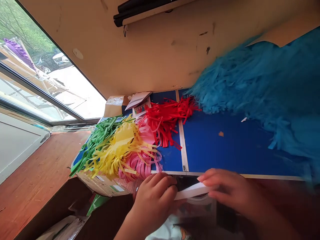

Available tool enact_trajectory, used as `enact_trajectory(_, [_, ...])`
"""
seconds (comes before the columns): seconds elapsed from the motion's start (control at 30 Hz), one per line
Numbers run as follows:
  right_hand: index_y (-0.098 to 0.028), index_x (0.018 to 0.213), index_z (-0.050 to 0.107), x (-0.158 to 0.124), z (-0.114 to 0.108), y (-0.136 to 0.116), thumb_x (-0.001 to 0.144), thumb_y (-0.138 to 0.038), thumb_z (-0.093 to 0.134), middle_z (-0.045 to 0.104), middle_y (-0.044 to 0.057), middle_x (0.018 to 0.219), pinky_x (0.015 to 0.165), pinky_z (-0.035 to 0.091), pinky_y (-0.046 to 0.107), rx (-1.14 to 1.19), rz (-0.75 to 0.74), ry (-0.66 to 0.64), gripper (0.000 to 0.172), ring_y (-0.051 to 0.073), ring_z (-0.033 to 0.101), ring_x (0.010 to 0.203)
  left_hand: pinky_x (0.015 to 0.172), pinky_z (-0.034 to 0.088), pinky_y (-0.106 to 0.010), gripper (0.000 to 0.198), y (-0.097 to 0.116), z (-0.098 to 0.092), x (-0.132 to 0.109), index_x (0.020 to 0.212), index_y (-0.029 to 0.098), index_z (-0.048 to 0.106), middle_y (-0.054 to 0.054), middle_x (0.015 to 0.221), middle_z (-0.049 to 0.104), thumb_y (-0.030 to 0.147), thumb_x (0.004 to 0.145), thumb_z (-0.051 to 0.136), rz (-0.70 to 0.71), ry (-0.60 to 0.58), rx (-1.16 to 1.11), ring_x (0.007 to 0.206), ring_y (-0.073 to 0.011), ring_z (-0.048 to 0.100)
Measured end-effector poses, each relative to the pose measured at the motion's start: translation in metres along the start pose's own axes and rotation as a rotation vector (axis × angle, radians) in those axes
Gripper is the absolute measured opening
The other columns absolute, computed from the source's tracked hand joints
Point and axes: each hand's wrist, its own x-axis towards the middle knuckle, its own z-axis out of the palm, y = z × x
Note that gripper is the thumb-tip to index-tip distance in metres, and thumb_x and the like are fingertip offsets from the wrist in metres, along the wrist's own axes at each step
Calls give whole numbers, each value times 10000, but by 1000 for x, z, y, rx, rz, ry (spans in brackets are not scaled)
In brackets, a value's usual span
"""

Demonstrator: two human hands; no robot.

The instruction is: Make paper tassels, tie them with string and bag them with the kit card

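Note:
My left hand [153, 196] and my right hand [230, 191] are at the near edge of the blue table [225, 146], both closed on a folded strip of white paper [191, 191] held between them. The left hand pinches its left end with curled fingers; the right hand's fingers lie over its right end. Just beyond my left hand lie piles of fringed cut paper: pink [140, 163], yellow [117, 150], green [100, 136] and red [165, 120].
A big mass of blue fringed paper [270, 93] fills the right side. A cardboard box [102, 185] sits under the yellow pile, another open box [62, 213] lower left. A wall rises behind; a window [37, 76] is on the left.

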Motion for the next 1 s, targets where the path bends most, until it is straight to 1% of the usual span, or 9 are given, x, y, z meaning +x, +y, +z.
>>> enact_trajectory(0.17, [-262,940,673,-3,-3,0,766,-250,675,697,26,982,816,532,255,-34,-32,-26,174,166,651,921,602,484,-307,376,3,0,1,1039,158,580,-63,837,691,458,928,383,33,-49,97,705,-192,614])
enact_trajectory(0.27, [-256,935,677,-4,-4,-1,781,-264,658,696,35,976,817,534,271,-26,-20,-43,155,178,648,929,609,485,-318,430,6,-4,3,1079,153,575,-66,833,690,482,933,341,52,-97,130,704,-199,612])
enact_trajectory(0.37, [-261,938,675,-6,-2,1,778,-272,660,693,35,981,846,526,300,-39,1,-51,161,192,638,953,617,487,-314,383,8,-8,6,1085,146,570,-50,789,689,414,954,330,84,-126,156,680,-189,612])
enact_trajectory(0.47, [-296,1109,602,-11,3,8,777,-240,658,649,38,1092,882,510,319,-25,52,-26,341,190,611,1012,579,484,-310,385,6,-9,6,1094,140,554,-38,753,688,396,964,298,90,-151,152,634,-182,612])
enact_trajectory(0.53, [-307,1219,504,-15,8,13,801,-221,625,596,54,1170,872,516,319,35,55,52,444,184,595,1040,572,493,-313,421,3,-9,6,1096,140,546,-45,767,695,429,961,272,67,-170,141,637,-186,622])
enact_trajectory(0.6, [-296,1163,513,-18,14,15,813,-198,598,581,58,1159,863,519,315,28,-16,172,373,181,589,1040,574,506,-317,423,0,-10,5,1100,140,539,-59,803,702,434,957,269,33,-180,126,660,-194,635])
enact_trajectory(0.7, [-261,962,577,-22,21,14,809,-163,587,577,51,1115,851,519,291,-168,-168,291,182,174,582,1033,541,514,-317,444,-3,-11,4,1112,134,526,-73,811,701,449,949,259,-7,-182,74,659,-206,645])
enact_trajectory(0.87, [-200,998,586,-21,29,5,818,-131,557,490,125,1207,877,503,349,-492,-311,297,195,219,518,1103,527,518,-306,321,-2,-12,5,1059,159,542,-51,766,693,300,949,276,-51,-204,26,626,-197,641])
enact_trajectory(1.0, [-167,932,590,-19,32,-5,803,-155,565,534,142,1117,858,507,383,-597,-354,324,132,246,537,1054,534,518,-278,265,-1,-13,4,1031,174,559,-47,763,689,254,934,325,-76,-186,1,629,-183,641])
